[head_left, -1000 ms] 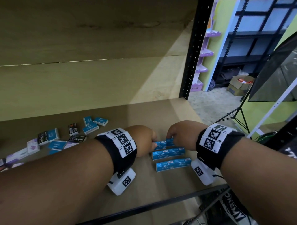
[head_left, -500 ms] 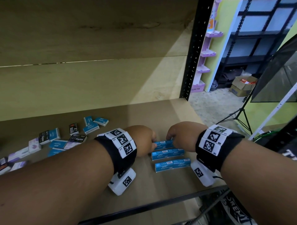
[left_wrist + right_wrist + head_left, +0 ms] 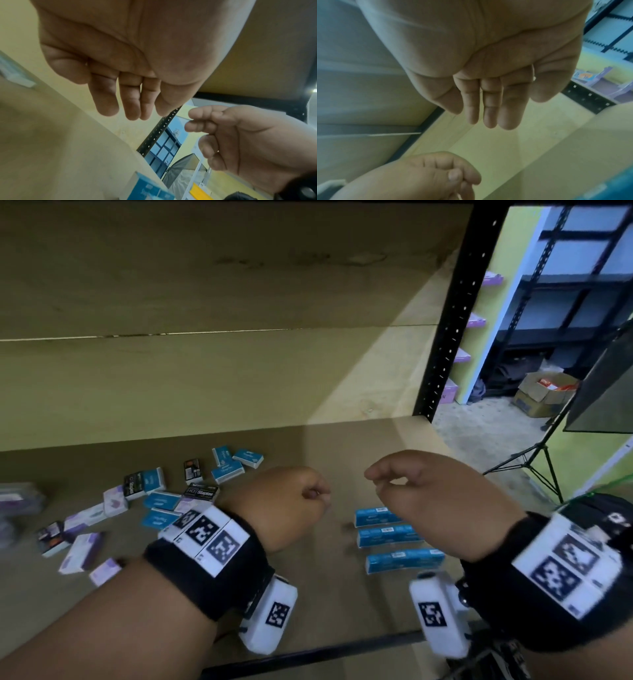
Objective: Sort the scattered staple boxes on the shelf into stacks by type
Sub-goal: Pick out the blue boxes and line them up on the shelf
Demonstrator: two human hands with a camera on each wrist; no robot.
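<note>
Nearest, the black front rail of the shelf runs just under both wrists. The left hand hangs above the shelf board with fingers loosely curled and nothing in them; the wrist view shows the fingers slack and bare. The right hand hovers beside it, a small gap between the two, thumb and fingers relaxed and empty too.

Directly under the right hand lie three long blue staple boxes, side by side in a row, parallel to the rail and slightly apart from one another. Bare board separates them from the left hand's side.

Out to the left of the left hand, the loose staple boxes lie scattered: blue, black and pale purple ones at odd angles, some touching, spreading toward the left edge of view.

Beyond both hands the board is open up to the back panel. Past the right hand stands the perforated black upright.
</note>
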